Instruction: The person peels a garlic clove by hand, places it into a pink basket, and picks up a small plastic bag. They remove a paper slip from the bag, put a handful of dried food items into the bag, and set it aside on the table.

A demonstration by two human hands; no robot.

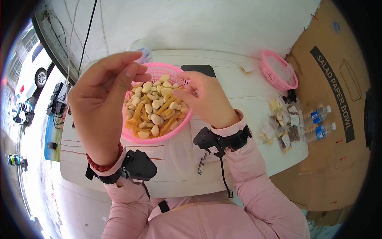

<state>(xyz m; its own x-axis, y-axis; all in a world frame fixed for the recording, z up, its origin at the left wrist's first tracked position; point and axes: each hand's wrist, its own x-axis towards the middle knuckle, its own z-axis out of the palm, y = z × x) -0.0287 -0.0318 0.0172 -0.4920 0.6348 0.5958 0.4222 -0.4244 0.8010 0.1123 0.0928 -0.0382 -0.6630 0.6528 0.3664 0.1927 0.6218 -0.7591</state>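
Note:
A pink plastic basket (161,139) holds many pale, rounded pieces (156,119) and yellow-orange strips (138,113). My left hand (101,85) is raised over the basket's left side, its fingers loosely bent and apart, with nothing visible in them. My right hand (207,93) reaches over the right rim, palm down. Its thumb and forefinger are apart, the thumb close to a pale piece at the top of the heap; whether it touches that piece is unclear. Both wrists carry black strapped devices.
The basket stands on a white table (179,175) with a pen (201,163) near the front. Behind it lies a dark flat object (199,70). To the right are a smaller pink basket (272,78), small packets (284,123), two bottles (318,115) and a large cardboard box (322,159).

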